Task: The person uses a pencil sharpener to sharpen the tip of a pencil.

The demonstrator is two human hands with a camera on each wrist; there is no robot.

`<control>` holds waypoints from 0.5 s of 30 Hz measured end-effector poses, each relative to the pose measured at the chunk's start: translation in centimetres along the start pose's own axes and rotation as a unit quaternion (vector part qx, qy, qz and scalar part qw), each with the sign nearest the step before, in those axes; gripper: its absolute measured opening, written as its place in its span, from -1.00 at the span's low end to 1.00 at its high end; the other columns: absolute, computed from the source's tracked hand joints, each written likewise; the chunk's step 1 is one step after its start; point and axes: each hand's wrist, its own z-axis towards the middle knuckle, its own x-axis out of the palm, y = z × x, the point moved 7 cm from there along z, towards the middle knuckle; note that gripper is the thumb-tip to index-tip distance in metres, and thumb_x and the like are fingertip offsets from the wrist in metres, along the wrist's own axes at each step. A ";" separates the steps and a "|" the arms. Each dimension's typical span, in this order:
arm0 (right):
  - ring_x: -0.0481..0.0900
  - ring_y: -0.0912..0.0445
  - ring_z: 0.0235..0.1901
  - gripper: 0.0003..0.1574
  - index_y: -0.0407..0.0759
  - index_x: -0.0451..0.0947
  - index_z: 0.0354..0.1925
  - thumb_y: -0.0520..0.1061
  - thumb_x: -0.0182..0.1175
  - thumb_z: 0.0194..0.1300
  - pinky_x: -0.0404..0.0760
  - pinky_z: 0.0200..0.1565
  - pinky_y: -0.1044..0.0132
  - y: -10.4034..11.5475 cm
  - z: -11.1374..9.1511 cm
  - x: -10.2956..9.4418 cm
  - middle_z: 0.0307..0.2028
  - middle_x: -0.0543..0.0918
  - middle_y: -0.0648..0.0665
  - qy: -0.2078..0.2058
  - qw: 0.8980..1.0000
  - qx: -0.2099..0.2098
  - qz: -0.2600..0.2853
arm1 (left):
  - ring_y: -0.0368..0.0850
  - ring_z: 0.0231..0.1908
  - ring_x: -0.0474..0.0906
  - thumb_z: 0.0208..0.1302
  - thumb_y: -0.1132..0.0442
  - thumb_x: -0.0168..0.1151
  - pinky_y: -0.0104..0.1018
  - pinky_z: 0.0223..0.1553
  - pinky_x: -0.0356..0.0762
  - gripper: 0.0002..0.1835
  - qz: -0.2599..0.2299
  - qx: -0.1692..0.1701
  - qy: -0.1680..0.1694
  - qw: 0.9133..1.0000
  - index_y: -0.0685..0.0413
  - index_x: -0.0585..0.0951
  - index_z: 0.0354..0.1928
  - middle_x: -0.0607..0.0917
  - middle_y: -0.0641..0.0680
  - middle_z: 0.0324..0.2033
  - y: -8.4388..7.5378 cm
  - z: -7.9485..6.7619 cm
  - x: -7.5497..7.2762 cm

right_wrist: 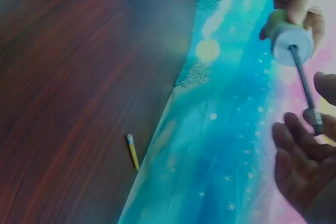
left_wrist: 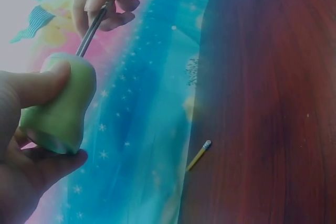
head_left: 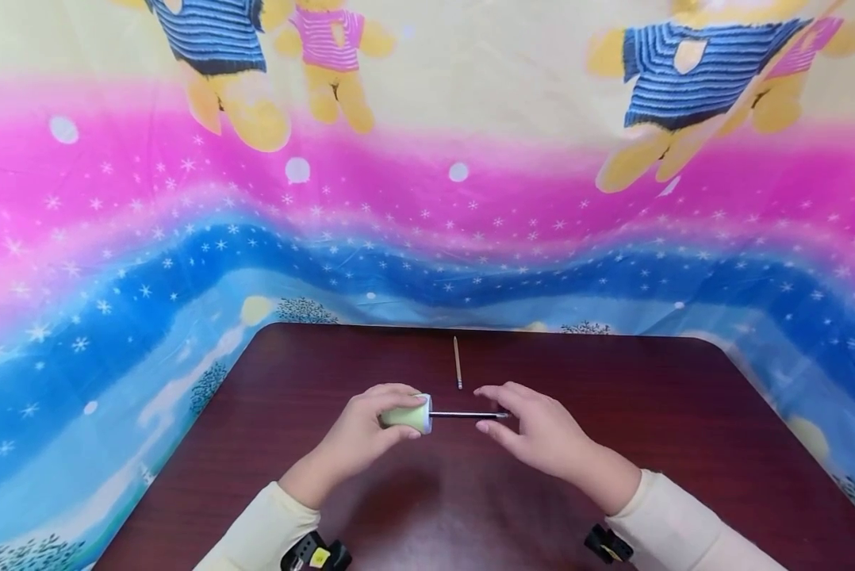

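Note:
My left hand grips a waisted pale green pencil sharpener with a white front face. Out of that face points a dark pencil, a silvery band near its outer end, reaching right toward my other hand. In the left wrist view, the thumb lies on one side of the sharpener and fingers support its base. My right hand is spread around the pencil's outer end, thumb apart from the fingers. In the right wrist view, the pencil end overlaps a fingertip while the thumb stands away from it.
A yellow pencil with an eraser lies on the dark red-brown table, near its far edge. Behind the table hangs a patterned cloth with bears and snowflakes. Black straps sit at both wrists over pale sleeves.

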 end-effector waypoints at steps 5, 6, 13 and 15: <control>0.48 0.22 -0.50 -0.65 -0.09 0.62 -0.05 0.03 0.30 0.25 0.49 -0.49 0.35 1.6 -0.7 -0.6 -0.38 0.58 0.07 -0.118 0.975 -0.164 -0.095 | 0.01 -0.03 0.57 0.07 0.32 0.45 -0.33 -0.10 0.56 -0.62 -0.055 -0.047 0.020 0.997 0.13 0.68 0.00 0.67 0.11 -0.04 0.4 -0.1 -0.3; 0.47 0.22 -0.51 -0.70 -0.09 0.63 -0.08 0.04 0.23 0.32 0.48 -0.51 0.36 1.9 -0.9 -0.6 -0.40 0.57 0.07 -0.138 0.967 -0.189 -0.103 | 0.00 -0.04 0.56 0.09 0.30 0.44 -0.33 -0.12 0.55 -0.62 -0.058 -0.056 0.025 0.996 0.12 0.68 0.00 0.66 0.12 -0.03 0.5 -0.1 -0.4; 0.44 0.21 -0.62 -0.57 -0.07 0.64 -0.28 0.08 -0.08 0.52 0.39 -0.64 0.39 2.8 -1.2 -0.7 -0.56 0.49 0.09 -0.202 0.940 -0.242 -0.132 | -0.02 -0.10 0.55 0.08 0.28 0.45 -0.35 -0.18 0.54 -0.59 -0.079 -0.092 0.047 0.991 0.12 0.67 0.02 0.66 0.15 -0.01 0.7 -0.3 -0.4; 0.48 0.22 -0.63 -0.54 -0.06 0.61 -0.34 0.09 -0.11 0.52 0.39 -0.66 0.38 3.0 -1.3 -0.6 -0.60 0.52 0.10 -0.201 0.940 -0.239 -0.137 | 0.00 -0.08 0.57 0.07 0.30 0.46 -0.35 -0.16 0.55 -0.60 -0.076 -0.077 0.046 0.993 0.14 0.67 0.00 0.66 0.15 -0.02 0.4 -0.2 -0.3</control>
